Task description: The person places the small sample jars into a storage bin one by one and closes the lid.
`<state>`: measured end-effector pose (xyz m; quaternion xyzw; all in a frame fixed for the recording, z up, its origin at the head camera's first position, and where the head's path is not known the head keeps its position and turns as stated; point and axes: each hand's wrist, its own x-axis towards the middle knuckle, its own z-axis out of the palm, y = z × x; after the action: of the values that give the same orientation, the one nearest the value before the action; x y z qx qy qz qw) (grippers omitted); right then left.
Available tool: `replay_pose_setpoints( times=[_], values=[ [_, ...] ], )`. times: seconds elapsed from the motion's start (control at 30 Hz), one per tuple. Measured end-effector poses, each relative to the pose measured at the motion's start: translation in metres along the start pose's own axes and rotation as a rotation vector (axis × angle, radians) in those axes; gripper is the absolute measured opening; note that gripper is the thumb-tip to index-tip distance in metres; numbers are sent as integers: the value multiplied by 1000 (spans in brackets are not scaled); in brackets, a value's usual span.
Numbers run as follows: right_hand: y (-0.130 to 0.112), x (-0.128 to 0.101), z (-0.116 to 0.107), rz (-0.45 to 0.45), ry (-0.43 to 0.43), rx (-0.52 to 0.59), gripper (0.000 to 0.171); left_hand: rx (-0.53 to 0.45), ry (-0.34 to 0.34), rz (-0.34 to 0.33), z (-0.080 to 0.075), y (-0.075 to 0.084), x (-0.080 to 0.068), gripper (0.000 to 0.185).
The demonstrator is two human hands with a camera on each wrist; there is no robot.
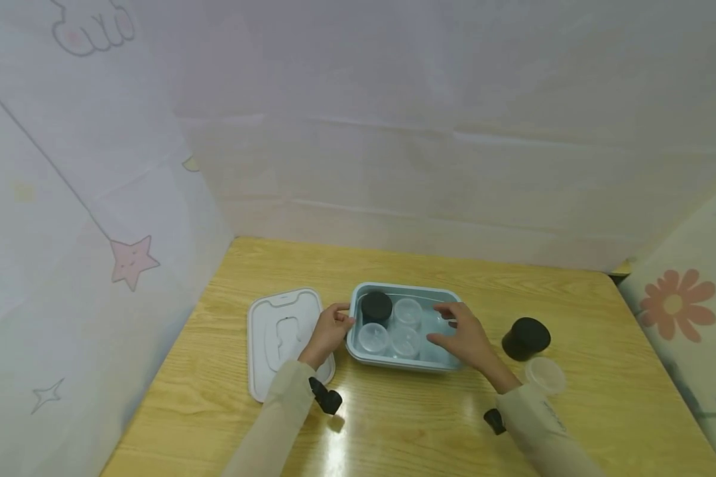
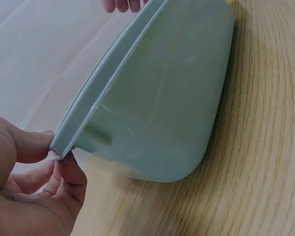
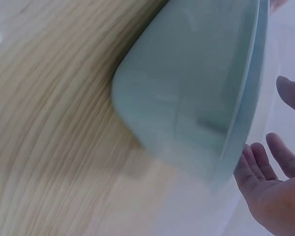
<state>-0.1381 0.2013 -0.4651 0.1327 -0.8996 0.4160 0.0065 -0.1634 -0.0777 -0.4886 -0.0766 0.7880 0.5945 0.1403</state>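
Observation:
A light blue plastic box (image 1: 402,363) stands on the table. Inside it are a black round container (image 1: 376,307) at the back left and several clear round containers (image 1: 406,342) beside it. My left hand (image 1: 329,329) pinches the box's left rim; in the left wrist view the thumb lies above the rim (image 2: 96,96) and curled fingers beneath. Over the right end of the box is my right hand (image 1: 467,336), its thumb and fingers spread apart. Nothing shows between them in the right wrist view, where the hand (image 3: 275,182) is beside the rim.
A pale lid (image 1: 262,344) lies flat left of the box, partly under the left forearm. Right of the right hand are a black round container (image 1: 526,338) and a clear round piece (image 1: 545,375). A printed cloth (image 1: 394,179) hangs behind the wooden table (image 1: 423,424).

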Motion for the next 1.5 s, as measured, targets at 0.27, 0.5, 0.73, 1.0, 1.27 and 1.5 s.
replay_pose_setpoints(
  times=[0.27,0.5,0.73,1.0,1.27,1.5],
  values=[
    [19,-11,-31,61,38,-32,56,10,3,17,-2,-3,1,37],
    [36,-21,-62,121,49,-66,58,-4,-10,23,-1,-3,1,37],
    [53,-26,-79,129,81,-133,60,-8,-1,47,-2,-2,-2,37],
    [66,-35,-92,187,50,-158,68,-11,-2,14,0,-1,-2,39],
    [84,-41,-101,222,39,-172,73,-13,2,4,1,-4,2,37],
    [95,-46,-104,235,23,-177,76,-8,3,8,2,-3,1,37]
  ],
)
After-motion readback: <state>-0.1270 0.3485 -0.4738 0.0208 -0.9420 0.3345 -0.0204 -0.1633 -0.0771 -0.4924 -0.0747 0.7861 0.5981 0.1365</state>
